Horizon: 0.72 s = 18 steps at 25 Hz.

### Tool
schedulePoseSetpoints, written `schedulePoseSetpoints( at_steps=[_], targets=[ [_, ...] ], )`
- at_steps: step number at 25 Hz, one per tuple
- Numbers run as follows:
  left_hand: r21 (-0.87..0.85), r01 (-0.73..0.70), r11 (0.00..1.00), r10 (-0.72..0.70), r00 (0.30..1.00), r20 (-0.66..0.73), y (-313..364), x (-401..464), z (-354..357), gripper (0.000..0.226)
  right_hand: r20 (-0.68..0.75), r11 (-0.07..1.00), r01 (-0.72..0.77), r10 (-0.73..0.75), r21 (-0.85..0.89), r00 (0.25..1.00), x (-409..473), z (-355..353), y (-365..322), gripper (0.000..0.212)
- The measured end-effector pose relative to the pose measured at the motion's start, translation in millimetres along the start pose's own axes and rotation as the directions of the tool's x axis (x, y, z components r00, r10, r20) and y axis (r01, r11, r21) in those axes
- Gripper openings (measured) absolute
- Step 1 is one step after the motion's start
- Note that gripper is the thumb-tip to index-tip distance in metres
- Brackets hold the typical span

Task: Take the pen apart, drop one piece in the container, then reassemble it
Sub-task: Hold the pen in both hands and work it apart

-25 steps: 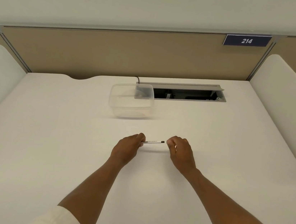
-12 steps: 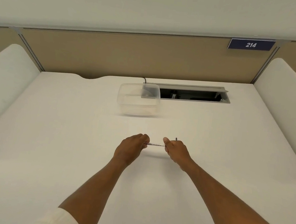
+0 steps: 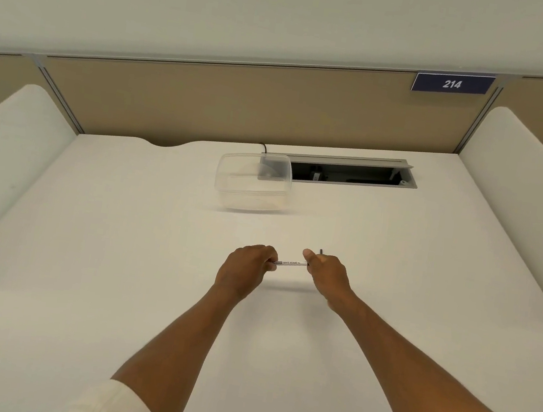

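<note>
Currently you are gripping the pen (image 3: 290, 263) at each end with both hands, left hand (image 3: 246, 268) and right hand (image 3: 325, 270); the container (image 3: 253, 182) is holding nothing, so separation, drop and reassembly are remaining.

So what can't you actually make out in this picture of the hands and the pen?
- Head view: both ends of the pen are hidden inside the left hand and the right hand.
- Whether it has come apart: hidden by the fingers.
- Container: blurred, contents unclear.
- Print on the pen: too small.
</note>
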<state>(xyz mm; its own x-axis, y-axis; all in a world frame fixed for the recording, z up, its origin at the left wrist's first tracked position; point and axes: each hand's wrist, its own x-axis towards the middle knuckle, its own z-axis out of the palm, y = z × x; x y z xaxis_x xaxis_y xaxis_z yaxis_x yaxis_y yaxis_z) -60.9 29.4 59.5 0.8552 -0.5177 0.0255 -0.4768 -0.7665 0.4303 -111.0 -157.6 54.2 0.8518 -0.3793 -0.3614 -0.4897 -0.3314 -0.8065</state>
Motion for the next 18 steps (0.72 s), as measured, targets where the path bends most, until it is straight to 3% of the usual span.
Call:
schedulePoseSetpoints(
  at_steps=[11, 18],
  targets=[
    [-0.033, -0.047, 0.998, 0.048, 0.997, 0.053, 6.9, -3.6, -8.2, 0.022, -0.063, 0.983, 0.162, -0.167, -0.089, 0.984, -12.7, -9.7, 0.8, 0.051],
    [0.052, -0.075, 0.996, 0.074, 0.997, 0.022, 8.3, -5.5, -15.3, 0.012, 0.036, 0.995, 0.008, -0.011, 0.098, 0.999, -13.7, -20.7, 2.3, 0.055]
  ],
)
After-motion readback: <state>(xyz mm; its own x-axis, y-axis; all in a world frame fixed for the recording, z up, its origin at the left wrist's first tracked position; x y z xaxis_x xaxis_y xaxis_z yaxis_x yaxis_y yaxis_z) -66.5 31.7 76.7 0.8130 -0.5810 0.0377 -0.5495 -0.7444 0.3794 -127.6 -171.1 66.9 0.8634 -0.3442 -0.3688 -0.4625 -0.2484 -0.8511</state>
